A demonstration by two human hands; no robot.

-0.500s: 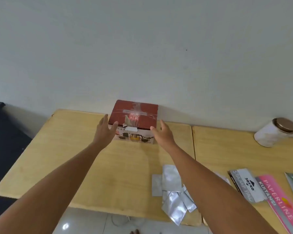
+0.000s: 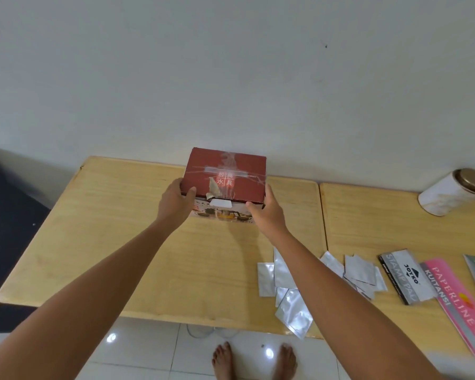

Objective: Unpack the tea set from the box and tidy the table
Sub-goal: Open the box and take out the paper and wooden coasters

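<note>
Two wooden tables (image 2: 126,242) pushed together against the wall. The red tea set box (image 2: 225,176) sits at the far edge of the left one, lid shut and taped, long axis running left-right across the person. Both arms are stretched straight out, so the box is dead ahead at full reach and neither hand is nearer. Left hand (image 2: 174,201) grips the left end, thumb hooked over the top front corner; right hand (image 2: 266,212) grips the right end, thumb along the front edge. Symmetric hold, so my guess is that it gets dragged toward the body next. Near-right there's a scatter of silver sachets (image 2: 285,275), booklets (image 2: 406,275) and a tipped white jar (image 2: 450,192), all well apart from the box.
</note>
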